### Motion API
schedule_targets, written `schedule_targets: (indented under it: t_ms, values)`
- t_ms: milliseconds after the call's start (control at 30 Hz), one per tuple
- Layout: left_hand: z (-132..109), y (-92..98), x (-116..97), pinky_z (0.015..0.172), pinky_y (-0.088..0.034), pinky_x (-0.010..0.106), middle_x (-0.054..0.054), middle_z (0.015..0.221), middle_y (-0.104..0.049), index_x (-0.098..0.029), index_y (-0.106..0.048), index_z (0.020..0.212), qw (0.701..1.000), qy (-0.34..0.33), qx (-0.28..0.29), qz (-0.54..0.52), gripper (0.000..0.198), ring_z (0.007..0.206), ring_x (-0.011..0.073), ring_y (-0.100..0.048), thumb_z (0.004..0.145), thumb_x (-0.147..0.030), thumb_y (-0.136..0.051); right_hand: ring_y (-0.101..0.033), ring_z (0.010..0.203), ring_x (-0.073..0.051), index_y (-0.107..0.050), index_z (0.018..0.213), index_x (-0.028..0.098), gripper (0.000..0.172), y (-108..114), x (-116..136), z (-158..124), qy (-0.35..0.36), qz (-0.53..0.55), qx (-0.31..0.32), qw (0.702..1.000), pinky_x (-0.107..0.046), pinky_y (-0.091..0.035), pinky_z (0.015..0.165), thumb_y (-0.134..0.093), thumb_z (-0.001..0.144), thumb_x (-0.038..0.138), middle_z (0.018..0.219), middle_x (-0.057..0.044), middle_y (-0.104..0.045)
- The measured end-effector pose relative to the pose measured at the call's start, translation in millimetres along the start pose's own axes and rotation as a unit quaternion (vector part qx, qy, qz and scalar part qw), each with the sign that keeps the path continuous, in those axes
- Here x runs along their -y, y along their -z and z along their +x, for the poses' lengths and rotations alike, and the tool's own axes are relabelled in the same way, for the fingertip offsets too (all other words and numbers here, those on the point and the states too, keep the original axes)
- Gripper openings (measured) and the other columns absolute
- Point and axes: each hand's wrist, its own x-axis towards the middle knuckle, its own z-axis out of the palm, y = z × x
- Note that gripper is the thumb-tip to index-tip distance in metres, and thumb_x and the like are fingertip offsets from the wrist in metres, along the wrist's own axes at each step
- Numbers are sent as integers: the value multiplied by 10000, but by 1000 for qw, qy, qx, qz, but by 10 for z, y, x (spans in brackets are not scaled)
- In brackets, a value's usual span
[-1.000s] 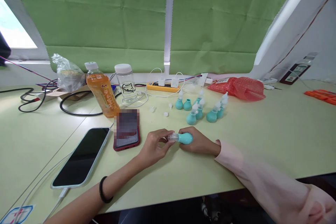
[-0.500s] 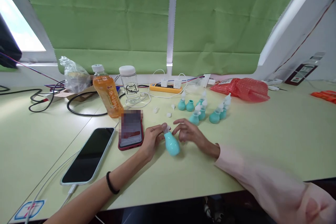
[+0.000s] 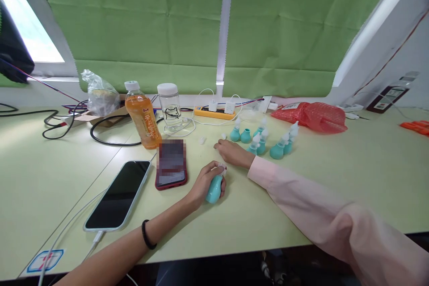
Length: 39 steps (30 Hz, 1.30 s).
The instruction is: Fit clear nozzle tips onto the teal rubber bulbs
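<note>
Pale pink cloth, a long sleeve [image 3: 315, 210], comes in from the lower right over the yellow-green table [image 3: 254, 228], while a dark band [image 3: 147, 234] rings the bare left wrist. At the near left lies a blue-bordered label [image 3: 45, 261], and beyond it a phone in a light case [image 3: 117, 194] with a white cable plugged into its end. The left hand [image 3: 204, 184] grasps a teal bulb [image 3: 213, 192], thumb up at its clear collar [image 3: 222, 168], the rounded end tilted toward the near edge. Just left of that hand is a phone in a red case [image 3: 171, 183], its screen partly blurred. Slightly farther off, the right hand [image 3: 233, 153] sits low over the table, fingers curled together; whether they pinch anything I cannot tell. A small white piece [image 3: 224, 136] lies just beyond them, a clear piece [image 3: 202, 140] farther left. Past the right wrist stand several teal bulbs [image 3: 277, 151], most with white tips, one bulb [image 3: 246, 135] showing an open neck. Leftward stand an orange drink bottle [image 3: 144, 120] and a white-lidded jar [image 3: 170, 107]. Farther back are a yellow power strip [image 3: 214, 113], a red bubble-wrap bundle [image 3: 311, 117] and a green blind [image 3: 150, 31]
</note>
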Motion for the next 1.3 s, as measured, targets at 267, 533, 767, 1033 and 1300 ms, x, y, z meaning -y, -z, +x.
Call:
schedule_targets:
  t_ms: [267, 533, 767, 1033, 1300]
  values:
    - [-16, -9, 2, 415, -303, 203, 0, 501, -501, -119, -530, 626, 988, -38, -51, 143, 276, 419, 89, -430, 710, -379, -492, -500, 670, -119, -534, 864, 140, 197, 300, -18, -521, 20, 257, -110, 960, -261, -430, 626, -557, 701, 249, 792, -37, -570]
    - [-88, -44, -78, 517, -314, 199, -12, 564, -539, -135, -662, 757, 925, -139, -26, 352, 303, 538, 104, -407, 735, -360, -461, -537, 576, -98, -636, 803, 121, 259, 297, -20, -706, -2, 575, 13, 818, -238, -452, 527, -655, 604, 285, 698, -21, -570]
    - [-133, -83, -65, 511, -332, 199, -18, 569, -597, -157, -678, 739, 897, -165, -42, 407, 294, 539, 128, -437, 722, -368, -473, -525, 463, -87, -661, 723, 97, 268, 250, 8, -736, -66, 598, 60, 796, -229, -460, 485, -668, 578, 323, 544, -15, -586]
    - [-138, -73, 23, 515, -312, 215, 29, 569, -563, -177, -643, 778, 819, -217, -18, 530, 231, 508, 129, -448, 778, -266, -429, -517, 416, -77, -665, 693, 86, 251, 304, 12, -734, -68, 598, 120, 789, -206, -450, 448, -686, 549, 290, 493, -8, -589]
    - [-139, 5, 65, 511, -306, 223, 40, 565, -510, -183, -624, 916, 779, -279, -30, 561, 266, 517, 137, -457, 793, -301, -420, -528, 426, -88, -660, 671, 85, 322, 277, 75, -730, -98, 628, 93, 767, -223, -454, 443, -727, 460, 319, 568, -36, -617]
